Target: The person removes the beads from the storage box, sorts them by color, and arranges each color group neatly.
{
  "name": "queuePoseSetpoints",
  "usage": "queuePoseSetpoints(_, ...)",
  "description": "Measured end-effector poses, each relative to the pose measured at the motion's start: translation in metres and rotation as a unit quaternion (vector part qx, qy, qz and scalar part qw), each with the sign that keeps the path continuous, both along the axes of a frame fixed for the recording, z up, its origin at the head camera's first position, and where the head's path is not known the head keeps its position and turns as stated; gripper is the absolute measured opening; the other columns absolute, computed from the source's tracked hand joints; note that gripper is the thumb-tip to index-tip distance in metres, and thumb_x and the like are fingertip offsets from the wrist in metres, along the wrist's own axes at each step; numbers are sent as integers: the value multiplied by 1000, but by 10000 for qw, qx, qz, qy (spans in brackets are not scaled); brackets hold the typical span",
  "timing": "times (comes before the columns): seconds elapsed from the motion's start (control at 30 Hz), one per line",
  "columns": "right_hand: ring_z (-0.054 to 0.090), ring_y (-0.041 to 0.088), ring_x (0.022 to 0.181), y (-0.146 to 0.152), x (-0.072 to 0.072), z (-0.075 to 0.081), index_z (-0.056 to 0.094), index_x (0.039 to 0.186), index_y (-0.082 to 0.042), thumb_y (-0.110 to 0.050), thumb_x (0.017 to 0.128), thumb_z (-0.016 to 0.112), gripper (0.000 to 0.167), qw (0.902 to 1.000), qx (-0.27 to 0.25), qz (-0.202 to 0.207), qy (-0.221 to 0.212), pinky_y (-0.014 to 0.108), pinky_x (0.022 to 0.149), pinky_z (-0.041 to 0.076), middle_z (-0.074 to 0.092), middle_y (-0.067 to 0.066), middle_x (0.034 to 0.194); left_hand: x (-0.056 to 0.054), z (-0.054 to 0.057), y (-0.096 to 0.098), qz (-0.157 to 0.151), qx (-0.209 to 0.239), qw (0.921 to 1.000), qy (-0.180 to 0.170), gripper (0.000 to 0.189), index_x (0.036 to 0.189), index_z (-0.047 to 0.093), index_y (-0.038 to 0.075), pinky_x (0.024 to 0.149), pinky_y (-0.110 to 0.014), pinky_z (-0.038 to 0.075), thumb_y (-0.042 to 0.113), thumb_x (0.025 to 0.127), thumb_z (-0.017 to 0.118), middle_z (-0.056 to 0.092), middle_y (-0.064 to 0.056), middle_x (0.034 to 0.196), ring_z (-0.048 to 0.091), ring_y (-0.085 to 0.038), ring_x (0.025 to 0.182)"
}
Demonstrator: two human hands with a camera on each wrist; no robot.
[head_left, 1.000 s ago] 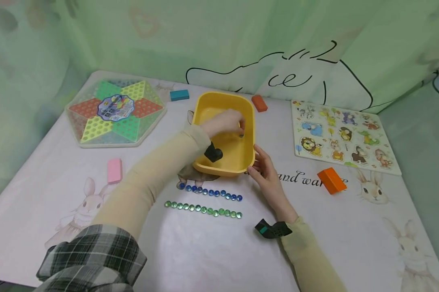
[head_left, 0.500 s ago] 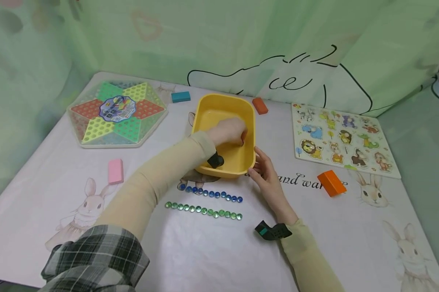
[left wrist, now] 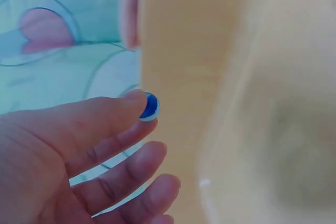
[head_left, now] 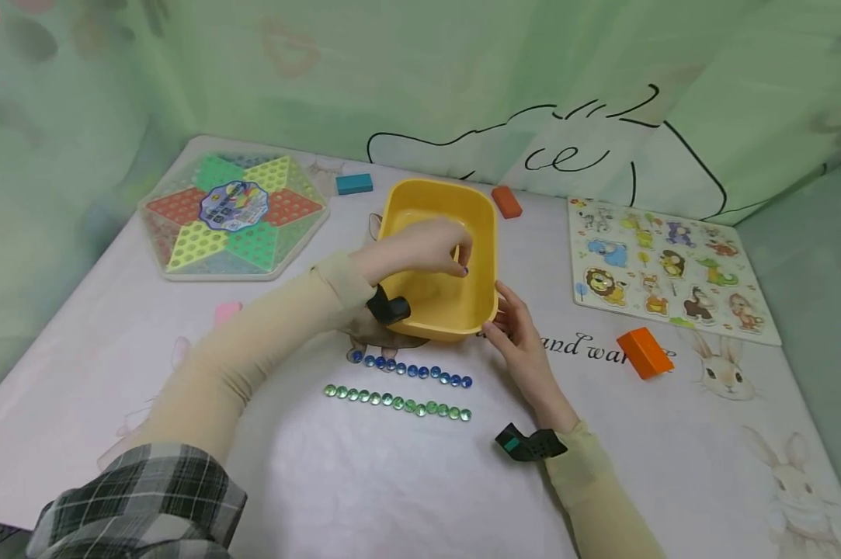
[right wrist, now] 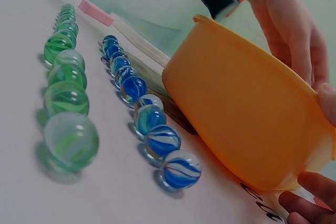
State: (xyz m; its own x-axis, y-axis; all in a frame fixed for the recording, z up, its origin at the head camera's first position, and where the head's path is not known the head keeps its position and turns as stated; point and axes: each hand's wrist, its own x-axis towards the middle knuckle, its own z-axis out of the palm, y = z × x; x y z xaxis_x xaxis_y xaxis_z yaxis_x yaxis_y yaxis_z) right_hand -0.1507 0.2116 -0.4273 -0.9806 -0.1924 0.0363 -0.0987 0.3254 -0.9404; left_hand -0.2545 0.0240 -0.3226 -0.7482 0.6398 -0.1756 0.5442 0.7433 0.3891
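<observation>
My left hand (head_left: 427,247) is over the inside of a yellow plastic tub (head_left: 488,233), pinching a blue marble (left wrist: 151,107) between thumb and forefinger; its other fingers are loosely bent in the left wrist view. At the tub's near right corner my right hand (head_left: 526,353) grips it, thumb at the rim and fingers against the outer wall. In front of the tub, blue marbles (right wrist: 181,169) lie in a row on the table. A second row, of green marbles (right wrist: 71,141), runs nearly parallel on the near side. The left hand and wrist hide part of the tub's floor.
A hexagonal Chinese checkers box (head_left: 234,217) lies at the back left, an animal puzzle board (head_left: 672,268) at the right. Around the tub are a blue block (head_left: 353,184), a red-orange block (head_left: 507,202), an orange block (head_left: 645,353) and a partly hidden pink block (head_left: 227,311).
My left hand has dipped toward the tub's floor and risen again, and the blue marble now shows at its fingertips. The right hand keeps its grip on the tub; the view has shifted slightly.
</observation>
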Motion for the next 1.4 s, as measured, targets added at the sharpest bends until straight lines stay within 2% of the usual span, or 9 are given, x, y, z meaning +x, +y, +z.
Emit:
queuePoseSetpoints(0.2,48,12,103,1,0,1,22,146,-30,-23,95,52,59,10000,-17,-9,61,12,85,41,44,14,135,25,8,-34,248,491,9984,-91,16,93,63,12,66,-24,38,27,87,64,57,-2,84,48,-16,78)
queuePoseSetpoints(0.3,49,10,102,3,0,1,23,146,-29,-21,95,52,59,9999,-8,-56,142,10,84,41,44,14,136,38,7,-54,304,813,9961,-161,14,92,63,13,62,-24,38,26,86,65,57,-2,80,48,-16,74)
queuePoseSetpoints(0.5,48,9,103,4,0,1,23,146,-28,-20,95,51,59,9998,-136,-48,145,10,84,41,42,15,137,62,-9,-95,114,1686,9844,-489,11,90,63,11,62,-24,41,20,85,66,56,0,72,49,-14,68)
queuePoseSetpoints(0.67,48,9,103,4,1,0,23,146,-27,-19,95,51,59,9998,-168,-25,143,10,84,41,42,15,137,76,-25,-126,-353,1918,9749,-1072,10,92,64,13,64,-25,43,19,84,67,57,4,73,51,-12,70)
queuePoseSetpoints(0.77,48,11,102,4,0,0,23,146,-27,-18,95,51,59,9997,-175,-21,186,11,84,41,41,15,138,81,-36,-137,-484,1784,9742,-1296,10,92,64,13,64,-25,43,18,83,68,56,6,73,51,-10,69)
queuePoseSetpoints(1.0,47,11,102,3,-1,0,22,146,-25,-17,95,51,59,9995,-252,5,200,11,83,40,39,16,139,85,-57,-142,-271,1319,9825,-1288,11,85,62,11,62,-22,43,12,78,71,56,6,69,50,-7,65)
queuePoseSetpoints(1.27,47,11,101,0,-2,-2,21,147,-25,-18,95,50,59,9996,-238,14,136,11,83,40,39,16,139,84,-69,-142,-113,1181,9860,-1171,10,84,63,12,62,-22,42,13,78,70,56,5,70,49,-7,65)
queuePoseSetpoints(1.4,47,12,101,-2,-2,-2,21,146,-25,-18,95,51,60,9997,-219,21,110,11,83,40,40,16,139,84,-70,-143,-72,1155,9861,-1191,10,85,63,11,62,-22,41,12,78,71,56,4,70,48,-7,65)
